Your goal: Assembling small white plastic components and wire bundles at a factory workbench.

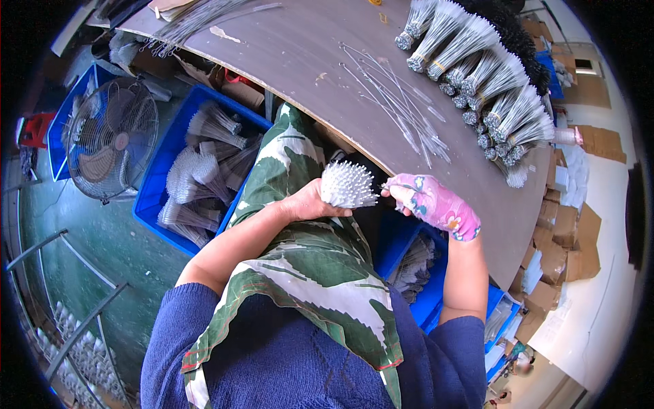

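My left hand (306, 202) is wrapped round a thick bundle of thin brushes (349, 185), its many white tips facing up and to the right. The rest of the bundle is hidden behind the hand and lap. Close to its right, beside the table edge, is my right hand (432, 203) in a pink flowered glove. Its bare fingertips are pinched together, and whatever is between them is too small to make out. On the brown table (300, 58) ahead lie several loose thin wire brushes (398, 102) with looped ends.
Tied brush bundles (487, 82) are heaped at the table's far right. More wires (197, 24) lie at its far left. A blue crate (146, 204) of bundles stands on the left, near a floor fan (112, 136). Another blue crate (436, 300) sits below my right arm. Cardboard boxes (555, 238) line the right.
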### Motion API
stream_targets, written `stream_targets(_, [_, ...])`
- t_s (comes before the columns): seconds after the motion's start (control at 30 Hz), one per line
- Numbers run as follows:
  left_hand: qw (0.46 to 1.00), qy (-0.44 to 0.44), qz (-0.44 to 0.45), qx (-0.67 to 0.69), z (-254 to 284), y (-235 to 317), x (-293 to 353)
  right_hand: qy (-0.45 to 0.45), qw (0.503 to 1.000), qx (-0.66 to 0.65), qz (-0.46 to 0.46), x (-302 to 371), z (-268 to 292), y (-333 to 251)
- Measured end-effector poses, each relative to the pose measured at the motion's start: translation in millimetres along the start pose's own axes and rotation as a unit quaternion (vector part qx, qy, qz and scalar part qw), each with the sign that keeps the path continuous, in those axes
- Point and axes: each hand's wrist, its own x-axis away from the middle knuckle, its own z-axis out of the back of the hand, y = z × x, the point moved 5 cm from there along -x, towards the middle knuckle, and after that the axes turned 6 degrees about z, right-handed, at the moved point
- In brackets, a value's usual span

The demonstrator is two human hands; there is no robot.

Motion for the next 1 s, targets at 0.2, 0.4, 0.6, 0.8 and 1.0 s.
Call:
stream_targets(0.2, [1.000, 0.003, -0.011, -0.028, -1.4, -5.2, -0.3, -0.044, 0.993, 0.089, -0.066, -11.5, -0.7, -3.5])
stream_targets(0.4, [0.998, 0.014, -0.045, -0.050, -4.4, 0.5, -0.5, -0.072, 0.982, 0.145, -0.094, -18.2, -1.8, -2.3])
stream_targets(0.6, [0.999, -0.002, -0.018, -0.045, -4.6, -2.7, -0.5, -0.080, 0.979, 0.166, -0.092, -21.4, -3.9, -3.1])
stream_targets(0.8, [0.997, 0.013, -0.054, -0.058, -6.1, 1.3, -1.3, -0.072, 0.972, 0.204, -0.089, -19.5, -3.1, -14.5])
stream_targets(1.0, [0.998, 0.040, -0.043, -0.012, -6.1, 4.8, -2.8, -0.028, 0.992, 0.086, -0.084, -9.1, 8.8, -3.4])
